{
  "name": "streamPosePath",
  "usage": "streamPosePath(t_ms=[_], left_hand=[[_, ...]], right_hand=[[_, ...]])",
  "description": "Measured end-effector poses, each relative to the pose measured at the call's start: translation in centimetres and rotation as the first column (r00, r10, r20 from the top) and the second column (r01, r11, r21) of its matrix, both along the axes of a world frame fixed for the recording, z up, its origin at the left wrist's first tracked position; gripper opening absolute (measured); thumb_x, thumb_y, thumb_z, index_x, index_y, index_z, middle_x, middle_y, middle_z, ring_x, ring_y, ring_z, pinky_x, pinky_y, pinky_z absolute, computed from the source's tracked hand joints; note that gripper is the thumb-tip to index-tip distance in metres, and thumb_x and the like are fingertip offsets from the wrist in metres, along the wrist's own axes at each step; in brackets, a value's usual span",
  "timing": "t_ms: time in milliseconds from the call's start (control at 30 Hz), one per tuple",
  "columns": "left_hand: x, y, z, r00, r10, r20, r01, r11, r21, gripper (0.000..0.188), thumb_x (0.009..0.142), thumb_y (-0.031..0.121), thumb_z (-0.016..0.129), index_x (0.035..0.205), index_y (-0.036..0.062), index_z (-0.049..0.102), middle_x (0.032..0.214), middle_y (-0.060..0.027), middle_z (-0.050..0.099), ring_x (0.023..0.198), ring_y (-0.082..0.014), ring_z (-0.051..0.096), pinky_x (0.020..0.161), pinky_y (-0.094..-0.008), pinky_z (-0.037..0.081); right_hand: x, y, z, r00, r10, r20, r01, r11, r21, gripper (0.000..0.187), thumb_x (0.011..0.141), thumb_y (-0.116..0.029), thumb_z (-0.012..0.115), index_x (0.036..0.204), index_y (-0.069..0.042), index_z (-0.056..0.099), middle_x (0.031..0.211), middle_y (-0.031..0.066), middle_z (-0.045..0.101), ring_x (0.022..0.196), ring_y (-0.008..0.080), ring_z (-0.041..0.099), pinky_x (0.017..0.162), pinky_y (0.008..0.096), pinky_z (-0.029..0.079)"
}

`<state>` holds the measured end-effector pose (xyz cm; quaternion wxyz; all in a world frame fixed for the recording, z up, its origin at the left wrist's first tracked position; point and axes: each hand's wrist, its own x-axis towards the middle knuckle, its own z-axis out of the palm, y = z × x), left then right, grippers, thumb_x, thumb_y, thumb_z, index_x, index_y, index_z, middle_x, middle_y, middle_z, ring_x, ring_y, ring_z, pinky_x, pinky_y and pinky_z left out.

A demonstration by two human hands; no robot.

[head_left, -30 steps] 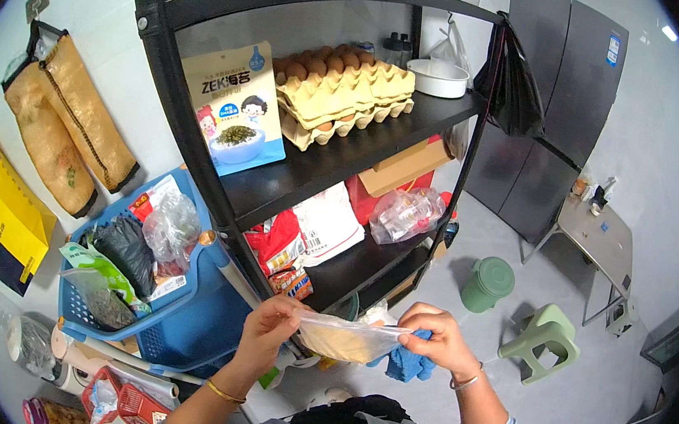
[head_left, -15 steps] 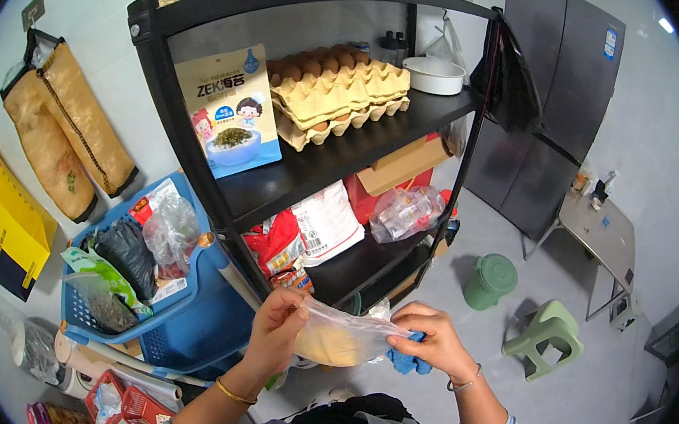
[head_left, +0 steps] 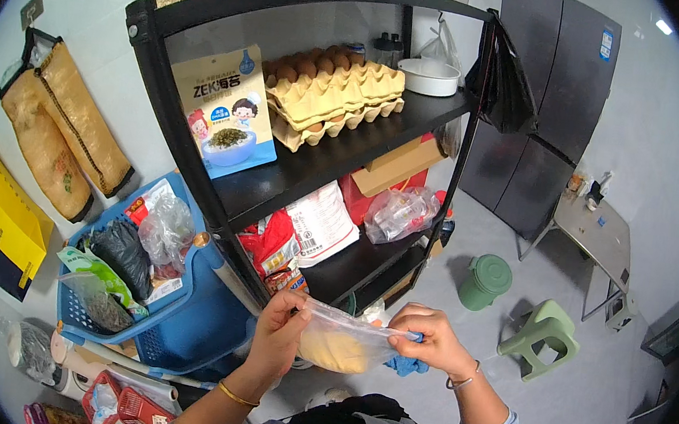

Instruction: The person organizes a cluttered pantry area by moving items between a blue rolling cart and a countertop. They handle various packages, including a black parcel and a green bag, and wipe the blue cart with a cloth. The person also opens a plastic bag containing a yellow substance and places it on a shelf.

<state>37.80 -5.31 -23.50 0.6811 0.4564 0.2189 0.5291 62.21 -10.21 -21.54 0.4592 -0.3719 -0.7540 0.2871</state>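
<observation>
A clear plastic bag [head_left: 352, 329] with a pale yellow, powder-like or soft mass [head_left: 333, 352] in its lower part hangs between my two hands. My left hand [head_left: 279, 328] pinches its upper left corner between thumb and fingers. At the upper right corner, my right hand [head_left: 431, 338] grips the bag's edge, with the fingers closed. The bag's top edge is stretched between the hands; whether it is sealed cannot be told. Something blue and crumpled, like a cloth [head_left: 406, 363], shows just below my right hand. It is partly hidden, and I cannot tell whether the hand touches it.
Ahead stands a black shelf rack [head_left: 310, 177] with egg trays [head_left: 331, 95], a seaweed pouch [head_left: 226, 113], a white bowl [head_left: 429, 79] and packages. At left are a blue basket [head_left: 150, 316] and red baskets [head_left: 141, 410]. Right: green bin [head_left: 485, 281], stool [head_left: 541, 341], folding table [head_left: 594, 230], fridge [head_left: 545, 101].
The view has shifted slightly. The bag's top edge slants down to the right a bit more, and its yellow contents bulge more roundly. Both hands keep their hold.
</observation>
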Motion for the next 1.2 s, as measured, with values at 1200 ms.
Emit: streamPosePath(t_ms=[1200], left_hand=[[-0.7,1.7,2.8,0.677,0.336,-0.655,0.375,0.609,0.699,0.008,0.070,0.005,0.067,0.073,0.0036,0.060,0.076,-0.0059,0.061,0.078,-0.0204,0.059,0.078,-0.0322,0.043]], right_hand=[[1.0,0.4,2.4,0.974,0.172,0.148,-0.139,0.967,-0.213,0.012,0.073,-0.010,0.066,0.076,0.000,0.061,0.070,0.0102,0.057,0.064,0.0230,0.053,0.060,0.0318,0.042]])
